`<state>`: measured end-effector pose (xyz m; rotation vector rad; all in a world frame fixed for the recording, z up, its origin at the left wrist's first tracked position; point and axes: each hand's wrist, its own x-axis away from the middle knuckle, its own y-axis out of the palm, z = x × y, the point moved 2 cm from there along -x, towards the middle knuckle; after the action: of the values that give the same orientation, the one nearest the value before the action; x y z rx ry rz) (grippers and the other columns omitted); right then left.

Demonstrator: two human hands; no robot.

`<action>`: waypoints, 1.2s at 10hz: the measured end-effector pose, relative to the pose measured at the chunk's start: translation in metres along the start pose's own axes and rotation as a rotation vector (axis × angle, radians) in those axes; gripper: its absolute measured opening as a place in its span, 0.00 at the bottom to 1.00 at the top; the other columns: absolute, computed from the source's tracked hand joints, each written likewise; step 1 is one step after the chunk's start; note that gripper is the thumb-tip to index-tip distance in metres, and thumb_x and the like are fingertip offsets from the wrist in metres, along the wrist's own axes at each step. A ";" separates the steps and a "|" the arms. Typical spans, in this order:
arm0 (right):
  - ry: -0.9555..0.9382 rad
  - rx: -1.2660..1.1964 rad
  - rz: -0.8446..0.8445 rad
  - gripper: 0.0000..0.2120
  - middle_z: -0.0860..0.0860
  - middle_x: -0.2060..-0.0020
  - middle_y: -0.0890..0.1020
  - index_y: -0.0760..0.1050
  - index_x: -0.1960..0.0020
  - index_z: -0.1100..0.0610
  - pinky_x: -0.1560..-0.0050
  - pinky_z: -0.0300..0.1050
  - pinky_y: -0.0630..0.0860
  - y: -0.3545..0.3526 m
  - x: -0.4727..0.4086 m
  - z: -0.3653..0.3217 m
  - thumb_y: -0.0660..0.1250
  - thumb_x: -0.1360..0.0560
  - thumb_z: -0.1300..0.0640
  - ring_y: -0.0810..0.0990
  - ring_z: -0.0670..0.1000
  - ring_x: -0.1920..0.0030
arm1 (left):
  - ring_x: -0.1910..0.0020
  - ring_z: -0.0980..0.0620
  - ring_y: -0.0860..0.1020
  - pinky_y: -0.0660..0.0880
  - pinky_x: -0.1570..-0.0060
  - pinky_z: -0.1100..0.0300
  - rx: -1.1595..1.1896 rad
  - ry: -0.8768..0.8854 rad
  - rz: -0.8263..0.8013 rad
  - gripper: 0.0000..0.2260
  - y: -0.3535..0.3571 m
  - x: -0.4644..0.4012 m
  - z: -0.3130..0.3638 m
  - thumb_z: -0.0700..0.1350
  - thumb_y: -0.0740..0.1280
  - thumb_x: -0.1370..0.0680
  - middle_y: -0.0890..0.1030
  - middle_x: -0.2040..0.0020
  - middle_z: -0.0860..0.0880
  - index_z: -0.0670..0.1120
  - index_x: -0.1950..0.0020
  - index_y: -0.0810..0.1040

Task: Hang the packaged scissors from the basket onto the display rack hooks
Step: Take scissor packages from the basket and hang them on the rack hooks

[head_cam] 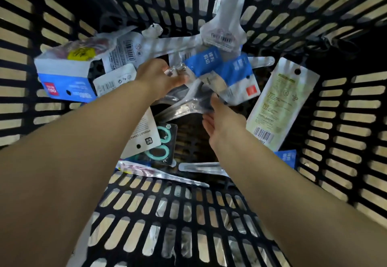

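I look straight down into a black slotted basket (339,107) holding several packaged scissors. My left hand (159,78) reaches into the middle and grips a clear blister pack with a blue card (204,61). My right hand (222,122) lies just below and right of it, fingers extended, touching the lower end of a clear pack (188,103). A pack of teal-handled scissors (161,143) sits below my left forearm. A long pack with a green-printed back (280,103) leans on the right wall. No display rack is in view.
A blue and white box (67,78) with a yellow sticker lies at the left. More clear packs (201,167) lie near the front wall, and one long white pack (228,15) stands against the far wall. Basket walls close in on all sides.
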<state>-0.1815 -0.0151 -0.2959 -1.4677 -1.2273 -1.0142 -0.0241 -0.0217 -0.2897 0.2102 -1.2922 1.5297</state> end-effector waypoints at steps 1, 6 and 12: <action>-0.012 0.085 -0.029 0.33 0.58 0.37 0.75 0.67 0.33 0.62 0.44 0.49 0.73 0.013 -0.010 0.002 0.68 0.28 0.41 0.75 0.57 0.38 | 0.54 0.49 0.68 0.60 0.60 0.60 -0.152 0.063 -0.025 0.16 -0.002 0.002 0.007 0.56 0.65 0.23 0.70 0.56 0.47 0.42 0.52 0.71; -0.063 0.062 0.109 0.35 0.54 0.44 0.77 0.67 0.36 0.60 0.54 0.42 0.72 0.029 -0.006 -0.009 0.75 0.33 0.44 0.78 0.54 0.45 | 0.50 0.52 0.75 0.71 0.53 0.60 0.277 -0.131 -0.183 0.17 0.008 0.014 -0.018 0.51 0.70 0.25 0.77 0.47 0.49 0.44 0.41 0.74; -0.321 0.257 -0.346 0.11 0.50 0.45 0.82 0.75 0.42 0.52 0.41 0.48 0.76 0.001 0.021 -0.041 0.67 0.24 0.53 0.81 0.50 0.44 | 0.46 0.55 0.79 0.75 0.46 0.63 0.932 -0.173 -0.105 0.14 -0.002 0.031 -0.016 0.48 0.62 0.20 0.81 0.42 0.50 0.45 0.36 0.74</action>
<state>-0.1784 -0.0503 -0.2669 -1.2719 -1.8190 -0.8198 -0.0283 0.0088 -0.2733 0.9982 -0.5859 1.9513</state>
